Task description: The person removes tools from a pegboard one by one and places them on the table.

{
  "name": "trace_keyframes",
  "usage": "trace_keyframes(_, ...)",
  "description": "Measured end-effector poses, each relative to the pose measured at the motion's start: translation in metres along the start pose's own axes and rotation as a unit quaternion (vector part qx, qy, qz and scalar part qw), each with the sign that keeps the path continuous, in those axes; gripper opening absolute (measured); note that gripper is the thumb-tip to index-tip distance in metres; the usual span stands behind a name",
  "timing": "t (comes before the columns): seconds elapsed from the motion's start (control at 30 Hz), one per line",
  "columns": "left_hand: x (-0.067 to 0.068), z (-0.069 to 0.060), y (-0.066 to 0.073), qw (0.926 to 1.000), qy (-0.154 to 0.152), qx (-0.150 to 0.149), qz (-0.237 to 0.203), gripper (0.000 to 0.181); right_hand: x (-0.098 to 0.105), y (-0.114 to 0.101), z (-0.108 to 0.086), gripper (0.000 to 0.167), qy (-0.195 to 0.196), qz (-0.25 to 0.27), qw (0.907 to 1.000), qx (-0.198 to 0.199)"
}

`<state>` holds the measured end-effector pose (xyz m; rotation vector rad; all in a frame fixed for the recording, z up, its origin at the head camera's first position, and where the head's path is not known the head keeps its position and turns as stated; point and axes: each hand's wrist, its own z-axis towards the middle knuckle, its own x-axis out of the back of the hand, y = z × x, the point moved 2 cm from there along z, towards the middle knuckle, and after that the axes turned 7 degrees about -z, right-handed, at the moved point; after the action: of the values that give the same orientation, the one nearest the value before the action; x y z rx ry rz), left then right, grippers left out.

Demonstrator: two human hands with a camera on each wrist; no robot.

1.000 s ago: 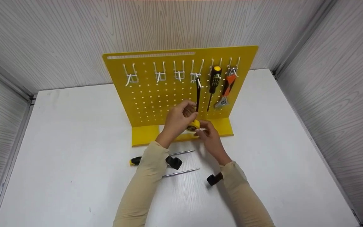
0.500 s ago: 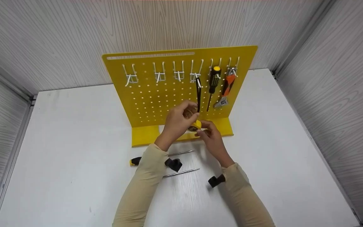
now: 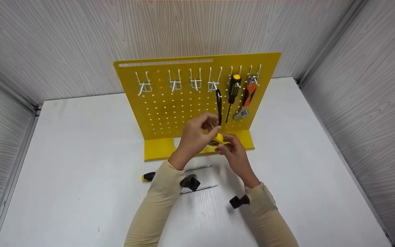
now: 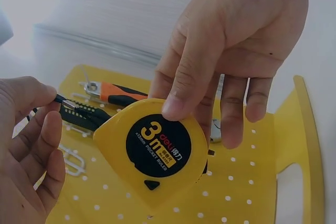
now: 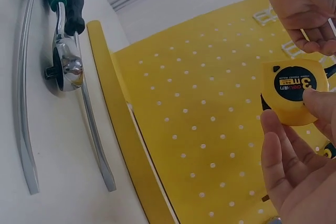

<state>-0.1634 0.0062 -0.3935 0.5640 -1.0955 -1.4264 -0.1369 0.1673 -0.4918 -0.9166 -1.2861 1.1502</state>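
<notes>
One pocket tape measure (image 4: 118, 135), a smooth yellow case with a rounded back and a round black label, is held above the bench (image 3: 81, 171), toward its far edge, before the perforated yellow pegboard (image 3: 170, 116). The right hand (image 3: 235, 154) grips it, thumb on its face and fingers behind; the left hand (image 3: 195, 135) reaches across and pinches a thin black cord (image 3: 219, 108) between thumb and forefinger. Whether the cord's upper loop circles the white wire hook (image 3: 214, 85) or sits beside it, I cannot tell. Right of it hang a dimpled-handled screwdriver (image 3: 234, 90) and an orange-and-black adjustable wrench (image 3: 249, 94). The left sleeve (image 3: 156, 202) partly hides the tools below; the right wrist view shows two steel flat blades (image 5: 24, 103) (image 5: 94, 124) and a shiny ratchet (image 5: 71, 69), the leftmost handle cut off.
</notes>
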Motion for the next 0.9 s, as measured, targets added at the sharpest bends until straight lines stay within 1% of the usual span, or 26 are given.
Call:
trace_keyframes(0.27,-0.001,-0.005,0.012,0.9983,0.005,-0.054,0.02,0.015,0.005,-0.01,-0.007,0.035,0.002,-0.011,0.9999,0.012)
trace_keyframes(0.4,-0.001,-0.006,0.015,0.9968,0.004,-0.077,0.02,0.014,0.006,-0.011,-0.009,0.034,0.005,-0.009,0.9999,0.011)
trace_keyframes(0.53,-0.001,-0.008,0.017,0.9955,0.003,-0.094,0.013,0.013,0.007,-0.013,-0.011,0.034,0.006,-0.009,0.9998,0.017)
trace_keyframes(0.67,-0.001,-0.008,0.019,0.9952,0.003,-0.097,0.014,0.013,0.007,-0.016,-0.013,0.035,0.006,-0.01,0.9995,0.029)
trace_keyframes(0.8,0.0,-0.01,0.022,0.9959,0.004,-0.088,0.019,0.013,0.008,-0.018,-0.015,0.034,0.008,-0.013,0.9993,0.033)
trace_keyframes(0.9,0.0,-0.011,0.023,0.9967,0.004,-0.079,0.019,0.013,0.009,-0.018,-0.016,0.033,0.012,-0.025,0.9988,0.039)
